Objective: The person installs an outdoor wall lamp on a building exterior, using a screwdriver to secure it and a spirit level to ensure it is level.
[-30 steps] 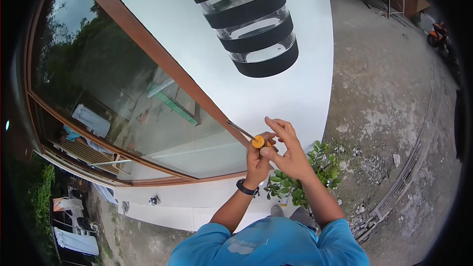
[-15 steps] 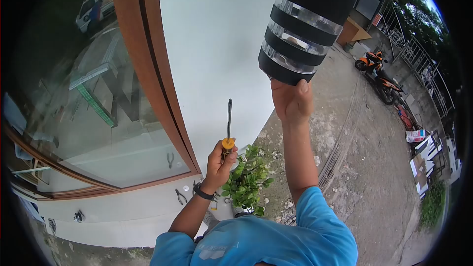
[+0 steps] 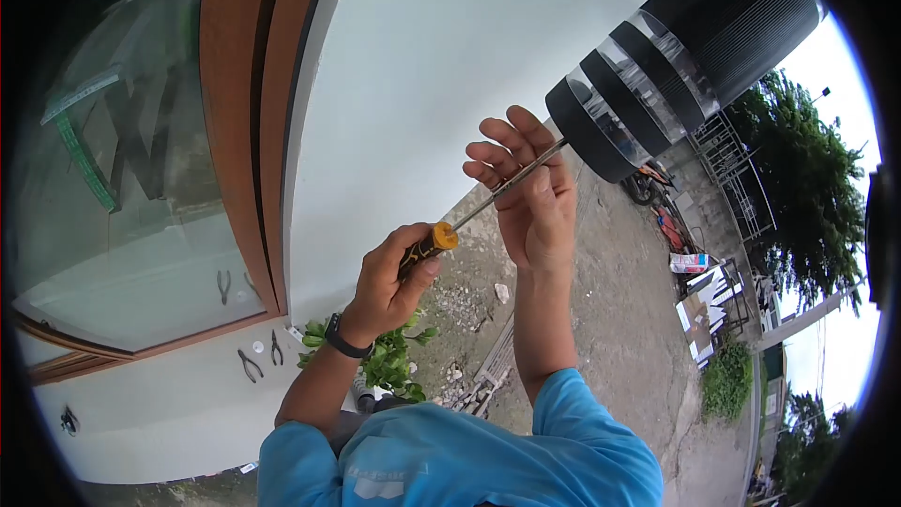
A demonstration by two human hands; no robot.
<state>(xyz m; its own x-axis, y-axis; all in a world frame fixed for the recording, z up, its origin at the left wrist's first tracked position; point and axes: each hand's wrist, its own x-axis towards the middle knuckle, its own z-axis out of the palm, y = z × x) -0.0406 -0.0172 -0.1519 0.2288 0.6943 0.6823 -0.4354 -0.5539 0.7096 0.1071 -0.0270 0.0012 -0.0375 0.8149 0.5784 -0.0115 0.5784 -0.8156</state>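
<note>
My left hand (image 3: pixel 389 282), with a dark band at its wrist, is wrapped round the yellow and black handle of a screwdriver (image 3: pixel 510 186). The metal shaft slants up to the right, its tip at the bottom end of a black cylindrical wall lamp (image 3: pixel 648 84) with clear ring sections. My right hand (image 3: pixel 535 188) is raised just below the lamp, fingers apart and slightly curled, palm beside the shaft. The shaft passes across it without a closed grip. Whether the tip sits in a screw cannot be made out.
A white wall (image 3: pixel 404 66) stands beside a brown-framed window (image 3: pixel 235 131). Pliers (image 3: pixel 251 366) lie on the white ledge (image 3: pixel 169 404). A leafy plant (image 3: pixel 389 357) is below my left hand. Further right are a motorcycle (image 3: pixel 643 186), scrap boards (image 3: pixel 704 314) and a metal fence (image 3: pixel 737 174).
The screwdriver has moved up and right, its tip now at the lamp's bottom end. My right hand has let go of the lamp and opened. The view has turned and shifted.
</note>
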